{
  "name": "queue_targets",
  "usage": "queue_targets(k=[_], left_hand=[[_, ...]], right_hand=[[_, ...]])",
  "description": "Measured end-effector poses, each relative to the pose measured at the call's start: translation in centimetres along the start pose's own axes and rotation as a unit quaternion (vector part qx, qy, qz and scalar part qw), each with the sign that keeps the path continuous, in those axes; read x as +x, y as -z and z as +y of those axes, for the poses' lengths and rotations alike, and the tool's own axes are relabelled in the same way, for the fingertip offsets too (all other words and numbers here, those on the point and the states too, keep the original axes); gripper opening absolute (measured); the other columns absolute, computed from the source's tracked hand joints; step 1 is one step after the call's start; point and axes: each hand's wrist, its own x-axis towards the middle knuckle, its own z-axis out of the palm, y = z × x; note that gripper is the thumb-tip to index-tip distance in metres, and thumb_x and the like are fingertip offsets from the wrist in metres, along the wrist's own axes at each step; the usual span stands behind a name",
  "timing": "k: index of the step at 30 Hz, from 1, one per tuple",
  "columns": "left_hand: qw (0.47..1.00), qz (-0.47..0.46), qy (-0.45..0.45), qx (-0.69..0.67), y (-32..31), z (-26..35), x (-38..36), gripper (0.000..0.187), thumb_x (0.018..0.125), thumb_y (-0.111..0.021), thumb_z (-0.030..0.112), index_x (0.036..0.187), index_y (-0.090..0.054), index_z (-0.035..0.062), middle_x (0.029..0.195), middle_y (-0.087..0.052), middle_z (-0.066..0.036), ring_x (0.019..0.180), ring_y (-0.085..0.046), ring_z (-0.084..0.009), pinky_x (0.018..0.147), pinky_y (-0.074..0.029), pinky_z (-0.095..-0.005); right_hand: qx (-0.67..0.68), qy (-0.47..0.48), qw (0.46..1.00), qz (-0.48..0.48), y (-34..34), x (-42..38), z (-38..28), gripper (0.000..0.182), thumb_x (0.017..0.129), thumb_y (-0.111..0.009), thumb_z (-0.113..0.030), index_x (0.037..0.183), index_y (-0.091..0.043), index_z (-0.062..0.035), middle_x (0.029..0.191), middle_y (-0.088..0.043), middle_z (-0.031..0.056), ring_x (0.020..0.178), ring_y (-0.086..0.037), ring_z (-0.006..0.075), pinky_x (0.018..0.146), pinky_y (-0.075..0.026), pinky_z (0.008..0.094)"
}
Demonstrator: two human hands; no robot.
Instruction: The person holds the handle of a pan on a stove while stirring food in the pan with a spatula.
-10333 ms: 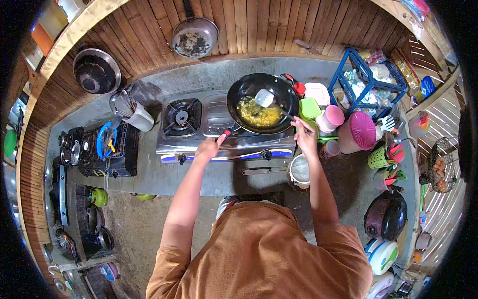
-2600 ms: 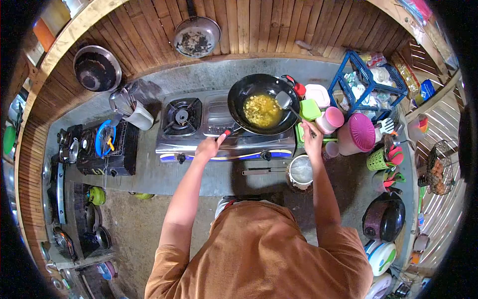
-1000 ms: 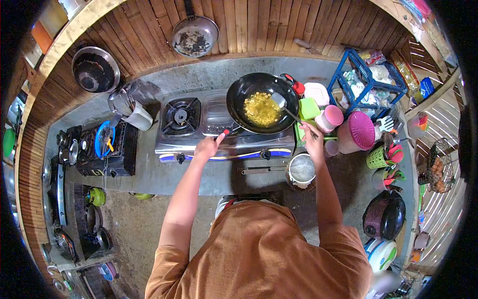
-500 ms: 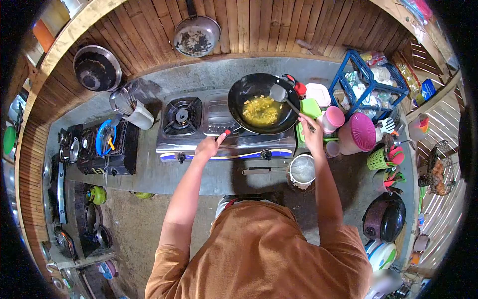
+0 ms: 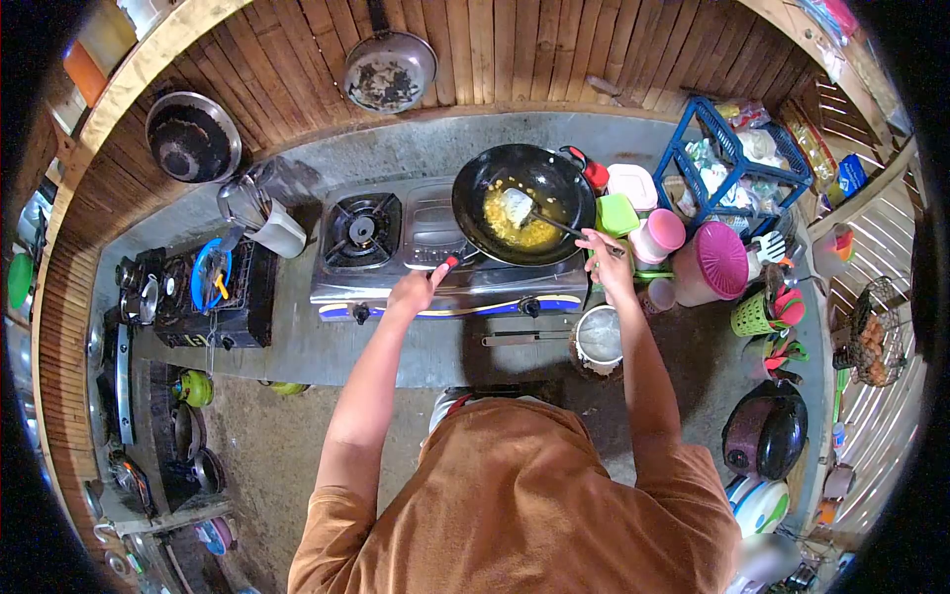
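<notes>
A black wok [image 5: 485,173] sits over the right side of the two-burner gas stove [image 5: 406,218]. Yellowish chopped pieces [image 5: 539,234] lie in oil at its bottom. My left hand [image 5: 413,293] is closed around the wok's red-tipped handle [image 5: 451,262]. At the wok's right rim my right hand [image 5: 606,259] grips the dark handle of a spatula [image 5: 518,206], whose blade is down among the pieces. Below my right wrist stands a white container [image 5: 600,335] with pale contents, a flat metal utensil [image 5: 522,339] beside it.
Pink-lidded tubs [image 5: 719,259], a green-lidded box [image 5: 617,214] and a blue rack [image 5: 737,158] crowd the counter's right side. A rice cooker [image 5: 764,431] stands nearer me. Left of the stove are a utensil holder [image 5: 280,231] and a blue tray [image 5: 211,274].
The spatula blade has moved down and left, from the wok's upper right side into the pieces. My right hand has shifted slightly left and down; my left hand stays on the handle.
</notes>
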Motion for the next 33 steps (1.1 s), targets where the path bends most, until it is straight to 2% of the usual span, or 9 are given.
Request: queue_targets(k=[5, 7, 11, 15, 17, 19, 24, 28, 33], left_hand=[[1.000, -0.002, 0.008, 0.004, -0.4, -0.5, 0.5, 0.084, 0.089, -0.032, 0.071, 0.123, -0.057, -0.0012, 0.120, -0.059, -0.028, 0.116, -0.054, -0.0403, 0.098, -0.042, -0.0468], [1.000, -0.003, 0.007, 0.003, -0.5, -0.6, 0.7, 0.084, 0.089, -0.032, 0.072, 0.122, -0.057, -0.0021, 0.120, -0.059, -0.028, 0.116, -0.054, -0.0406, 0.098, -0.042, -0.0469], [0.999, 0.047, 0.006, -0.001, -1.2, -0.9, 0.8, 0.081, 0.089, -0.035, 0.072, 0.109, -0.066, 0.0000, 0.103, -0.067, -0.022, 0.107, -0.060, -0.0391, 0.094, -0.044, -0.0471], [0.999, 0.039, 0.001, -0.001, -1.7, -1.5, 1.5, 0.082, 0.088, -0.035, 0.074, 0.110, -0.066, 0.0013, 0.104, -0.067, -0.023, 0.108, -0.060, -0.0396, 0.095, -0.044, -0.0469], [0.999, 0.033, 0.011, 0.008, -1.2, -1.0, 0.9, 0.081, 0.088, -0.034, 0.074, 0.111, -0.066, 0.0022, 0.104, -0.067, -0.023, 0.109, -0.059, -0.0397, 0.095, -0.044, -0.0469], [1.000, 0.029, 0.010, 0.008, -0.3, 0.0, -0.1, 0.082, 0.089, -0.034, 0.072, 0.113, -0.064, 0.0001, 0.111, -0.063, -0.026, 0.111, -0.057, -0.0410, 0.096, -0.043, -0.0476], [1.000, 0.027, -0.013, -0.004, -0.7, -0.5, 0.3, 0.081, 0.090, -0.035, 0.070, 0.113, -0.063, -0.0028, 0.114, -0.060, -0.030, 0.112, -0.056, -0.0429, 0.096, -0.043, -0.0484], [0.999, 0.031, -0.014, -0.007, -0.8, -0.7, 0.4, 0.081, 0.090, -0.035, 0.069, 0.109, -0.065, -0.0043, 0.112, -0.060, -0.031, 0.110, -0.057, -0.0432, 0.094, -0.044, -0.0488], [1.000, 0.017, 0.001, 0.004, -0.7, -0.2, 0.1, 0.081, 0.090, -0.035, 0.070, 0.106, -0.066, -0.0035, 0.111, -0.062, -0.030, 0.110, -0.057, -0.0418, 0.095, -0.044, -0.0477]], right_hand=[[-0.007, 0.028, 1.000, 0.005, 1.3, -0.9, -0.9, 0.034, 0.097, -0.056, -0.030, 0.120, -0.064, -0.0063, 0.105, -0.070, 0.0101, 0.058, -0.053, 0.0034, 0.042, -0.039, 0.0187], [-0.149, 0.182, 0.971, 0.041, 1.8, -1.1, -1.2, 0.031, 0.097, -0.057, -0.027, 0.118, -0.066, -0.0057, 0.103, -0.070, 0.0082, 0.065, -0.057, 0.0053, 0.051, -0.045, 0.0204], [-0.262, 0.244, 0.932, 0.059, 3.9, -1.0, -0.2, 0.026, 0.097, -0.057, -0.023, 0.114, -0.067, -0.0054, 0.100, -0.071, 0.0075, 0.077, -0.062, 0.0090, 0.063, -0.050, 0.0216], [-0.288, 0.241, 0.925, 0.057, 3.6, -2.4, 0.2, 0.025, 0.097, -0.057, -0.022, 0.113, -0.068, -0.0056, 0.098, -0.071, 0.0075, 0.081, -0.063, 0.0103, 0.063, -0.050, 0.0220], [-0.179, 0.120, 0.975, 0.047, 2.0, -3.8, -0.1, 0.026, 0.096, -0.058, -0.023, 0.113, -0.068, -0.0052, 0.098, -0.071, 0.0079, 0.081, -0.063, 0.0100, 0.060, -0.050, 0.0227], [-0.125, 0.123, 0.983, 0.053, 0.9, -4.1, 1.1, 0.029, 0.096, -0.058, -0.025, 0.115, -0.066, -0.0038, 0.097, -0.072, 0.0073, 0.064, -0.058, 0.0073, 0.054, -0.047, 0.0219], [-0.029, 0.038, 0.998, 0.036, -1.6, -5.1, 0.8, 0.030, 0.097, -0.058, -0.025, 0.115, -0.066, -0.0032, 0.099, -0.071, 0.0074, 0.061, -0.054, 0.0058, 0.054, -0.045, 0.0207], [-0.023, 0.077, 0.995, 0.057, -2.9, -5.0, 0.5, 0.030, 0.096, -0.059, -0.026, 0.116, -0.066, -0.0040, 0.100, -0.071, 0.0069, 0.061, -0.053, 0.0048, 0.055, -0.044, 0.0202], [-0.183, 0.229, 0.950, 0.110, -2.5, -4.8, -0.3, 0.026, 0.094, -0.060, -0.020, 0.111, -0.067, -0.0015, 0.099, -0.070, 0.0176, 0.085, -0.069, 0.0247, 0.077, -0.052, 0.0337]])
